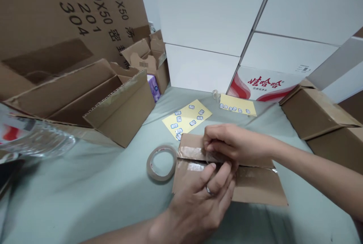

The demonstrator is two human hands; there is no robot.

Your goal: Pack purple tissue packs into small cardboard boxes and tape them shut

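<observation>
A small flat cardboard box (261,189) lies in front of me, with a seam across its top. Shiny clear tape (191,152) covers part of that seam at the left. My right hand (236,144) is closed over the far flap, its fingers pinching a bit of the clear tape. From the near side, my left hand (201,198), with a ring on one finger, has its curled thumb and fingers closed on the same tape at the seam. Both hands nearly touch, and the fingertips are partly hidden. Left of the box lies a tape roll (151,170).
Two yellow sticker sheets (195,106) (238,102) lie beyond the box. An open carton (124,111) and a plastic bottle (42,138) stand at left, a purple packet (154,87) behind. White boxes (201,66) wall the back; brown cartons (320,111) stand at right.
</observation>
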